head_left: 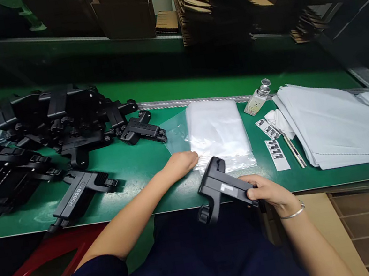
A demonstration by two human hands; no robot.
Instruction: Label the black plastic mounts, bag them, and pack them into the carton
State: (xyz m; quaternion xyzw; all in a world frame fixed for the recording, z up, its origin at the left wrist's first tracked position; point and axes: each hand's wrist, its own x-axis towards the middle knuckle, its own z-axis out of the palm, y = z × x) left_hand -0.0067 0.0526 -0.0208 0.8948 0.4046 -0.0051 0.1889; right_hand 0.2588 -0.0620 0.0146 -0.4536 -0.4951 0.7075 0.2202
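Observation:
My right hand grips one end of a black plastic bracket, held in the air over the front edge of the bench. A knob sits at the bracket's lower left end, and a small white label is stuck on its body. At the left lower edge of a stack of clear plastic bags, my left hand has its fingers closed on a bag's edge; the fingertips are partly hidden. Another clear bag sticks out to the left from the stack.
Several black brackets are piled on the left, one marked BOSCH. Beyond the bags stands a small bottle. Label strips, a pen and a stack of white sheets lie right. A red chair is lower left.

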